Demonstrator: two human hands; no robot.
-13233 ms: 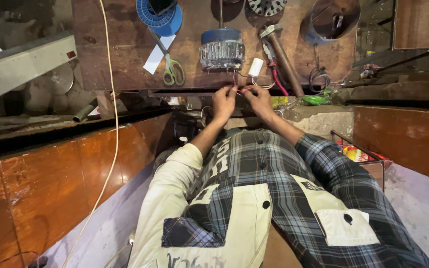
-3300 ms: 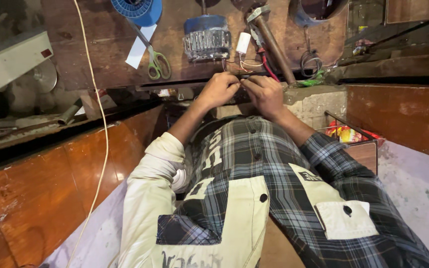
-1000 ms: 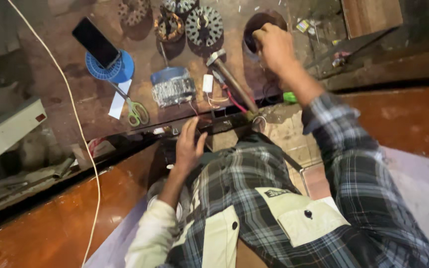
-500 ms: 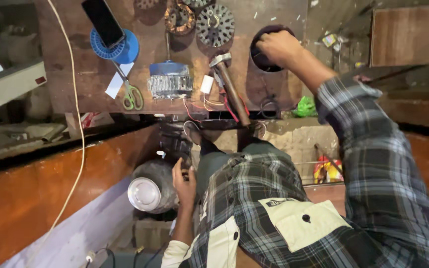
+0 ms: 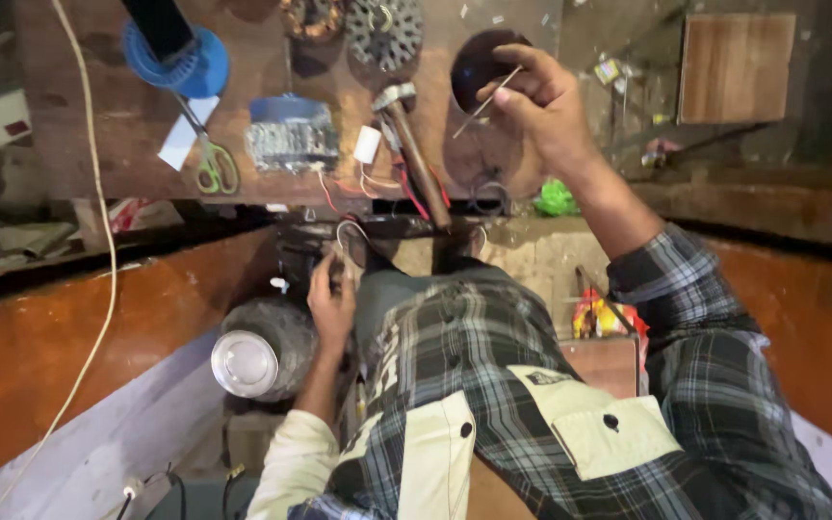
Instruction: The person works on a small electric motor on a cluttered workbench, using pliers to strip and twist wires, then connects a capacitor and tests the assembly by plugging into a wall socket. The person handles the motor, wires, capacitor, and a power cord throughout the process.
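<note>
Nearest the camera, below the plaid-shirted chest, the left hand [image 5: 331,303] rests curled at the lap, touching a round metal container [image 5: 260,350] with a clear lid; whether its fingers are clamped on anything I cannot tell. Farther out, the right hand [image 5: 543,108] is raised over the tabletop [image 5: 108,144], its fingers pinched together on a thin pale stick [image 5: 486,101], held near one end with the rest jutting free in front of a dark round bowl [image 5: 479,67]. It looks light, stiff and easily snapped, so a gentle pinch close to the working end seems best. Beyond lie a hammer [image 5: 414,154], a wound motor stator [image 5: 291,133] with coloured leads, green-handled scissors [image 5: 212,164] and a blue spool [image 5: 177,60]. Worn, stained wood carries everything; the room around is dim and cluttered.
</note>
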